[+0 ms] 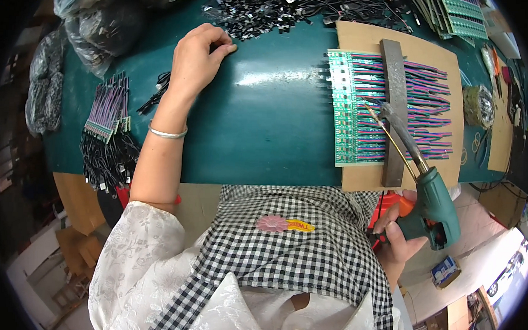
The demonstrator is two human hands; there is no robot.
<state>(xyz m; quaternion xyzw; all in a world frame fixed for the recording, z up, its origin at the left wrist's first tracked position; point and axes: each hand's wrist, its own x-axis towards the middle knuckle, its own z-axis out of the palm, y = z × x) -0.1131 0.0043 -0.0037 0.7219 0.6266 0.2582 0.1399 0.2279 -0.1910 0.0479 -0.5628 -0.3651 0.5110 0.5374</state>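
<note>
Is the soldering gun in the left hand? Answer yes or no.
No, the right hand grips the green soldering gun, while the left hand rests on the green table near small black parts.

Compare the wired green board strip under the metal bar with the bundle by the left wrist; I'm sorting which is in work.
The strip under the bar lies flat on brown cardboard, wires fanned right and pinned by the metal bar; the bundle by the left wrist sits loose on the green table, wires bunched together. The strip is larger. Both have green boards and purple-striped wires.

Glossy teal worktable (pixel 260 117), pale floor (pixel 480 260), cardboard boxes (pixel 456 312)
</note>
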